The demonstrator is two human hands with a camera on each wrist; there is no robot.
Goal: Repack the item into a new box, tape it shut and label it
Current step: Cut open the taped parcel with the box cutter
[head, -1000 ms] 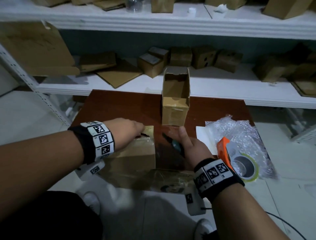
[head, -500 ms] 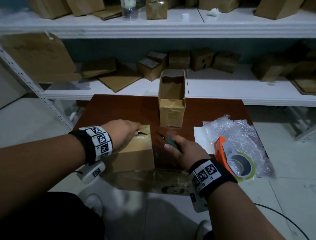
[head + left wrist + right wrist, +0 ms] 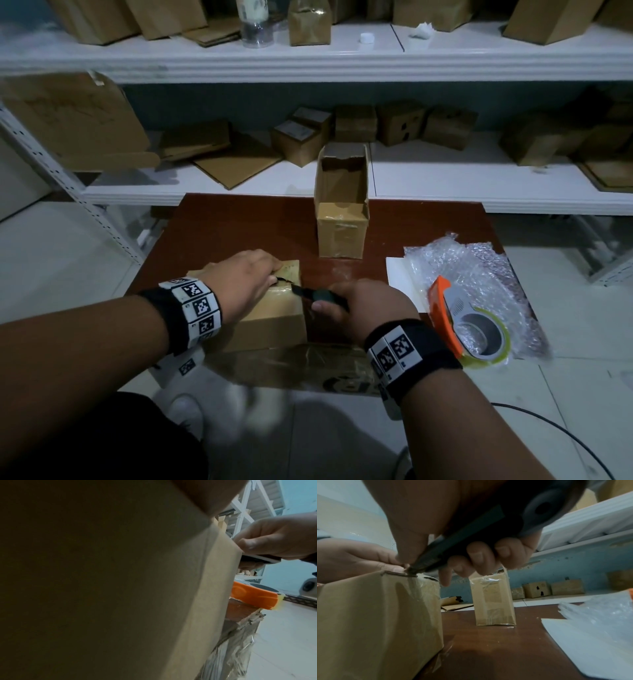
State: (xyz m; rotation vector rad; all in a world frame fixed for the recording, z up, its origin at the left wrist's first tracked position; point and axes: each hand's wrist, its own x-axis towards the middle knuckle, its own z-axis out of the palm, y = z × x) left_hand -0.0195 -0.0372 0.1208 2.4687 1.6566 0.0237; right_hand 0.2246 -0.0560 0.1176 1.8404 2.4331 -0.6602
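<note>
two boxes [image 3: 270,308] [image 3: 340,219], one cutter [image 3: 317,295], one tape dispenser [image 3: 462,308] on the table.

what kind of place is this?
Likely a small packing or stockroom: white shelving stacked with cardboard boxes, plus a tape dispenser and bubble wrap on the brown work table.

Three cameras, one small table.

The head view looks forward and down over both forearms at the brown table [image 3: 239,226] and the shelves behind it. The left wrist view sits pressed against the side of the taped box [image 3: 120,581] — cardboard fills most of it — facing rightward to the orange tape dispenser [image 3: 254,596]. The right wrist view (low, near the tabletop) faces the shelves; all three share that box.
</note>
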